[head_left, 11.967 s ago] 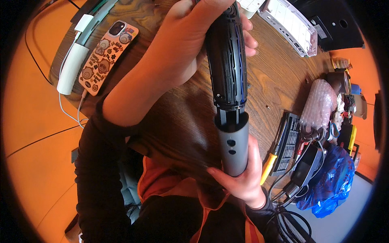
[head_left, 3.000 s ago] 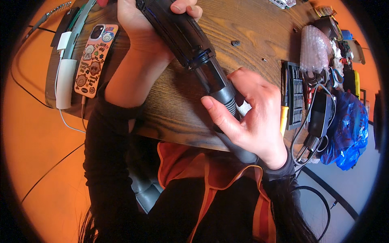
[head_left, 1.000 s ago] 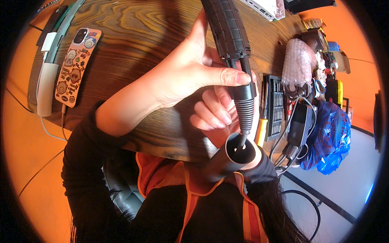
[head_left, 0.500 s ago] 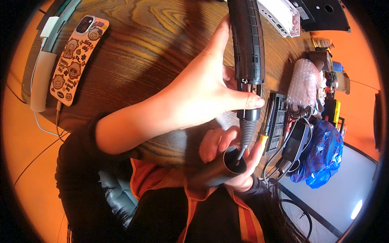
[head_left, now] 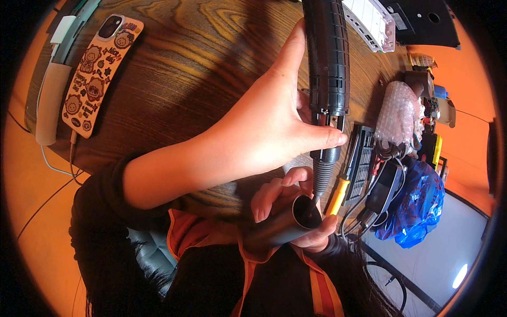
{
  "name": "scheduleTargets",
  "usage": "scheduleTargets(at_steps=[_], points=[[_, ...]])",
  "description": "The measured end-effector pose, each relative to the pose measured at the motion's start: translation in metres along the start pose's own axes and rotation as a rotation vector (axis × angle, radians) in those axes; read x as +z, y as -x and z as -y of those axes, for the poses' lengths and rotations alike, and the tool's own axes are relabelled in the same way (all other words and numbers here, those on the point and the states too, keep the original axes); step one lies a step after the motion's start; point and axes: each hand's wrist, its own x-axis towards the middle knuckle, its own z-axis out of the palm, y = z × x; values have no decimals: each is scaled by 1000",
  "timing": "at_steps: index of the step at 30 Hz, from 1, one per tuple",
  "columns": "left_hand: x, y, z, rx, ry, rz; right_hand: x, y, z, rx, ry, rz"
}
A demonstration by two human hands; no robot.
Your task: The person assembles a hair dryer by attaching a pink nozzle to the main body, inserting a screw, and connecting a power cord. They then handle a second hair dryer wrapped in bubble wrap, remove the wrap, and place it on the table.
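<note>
My left hand point(head_left: 264, 119) is closed round the lower end of a long black ribbed cylindrical appliance body point(head_left: 326, 58), thumb across its front near an open section. From that end a ribbed cord sleeve point(head_left: 323, 177) runs down, its cord entering the mouth of a smooth black tube point(head_left: 280, 230). Below, my right hand point(head_left: 272, 196) holds this tube near its mouth, with fingers curled on the far side and thumb at the right; part of the hand is hidden behind the tube. The body and tube stand apart, joined only by the cord.
On the wooden table point(head_left: 211, 31), a phone in a patterned case point(head_left: 90, 76) lies left, plugged to a cable. At right are a yellow-handled screwdriver point(head_left: 338, 195), a black slotted part point(head_left: 359, 164), a bubble-wrapped bundle point(head_left: 397, 113), a black adapter point(head_left: 386, 185) and a blue plastic bag point(head_left: 414, 203).
My right thumb has shifted down along the tube's right side, uncovering more of the screwdriver's yellow handle. The left hand keeps its grip, with the body slightly farther right and lower in view.
</note>
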Motion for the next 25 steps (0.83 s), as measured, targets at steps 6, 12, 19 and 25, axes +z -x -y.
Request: scheduleTargets(at_steps=[6, 12, 19, 25], points=[[0, -2, 2, -5, -38, 9, 1, -7, 8, -4, -26, 158], [2, -4, 0, 37, 24, 78, 3, 9, 13, 162, -95, 79], [3, -3, 1, 90, 70, 148, -14, 25, 1, -1, -26, 84], [1, -6, -3, 135, 12, 134, -12, 32, 4, -167, 119, -67]])
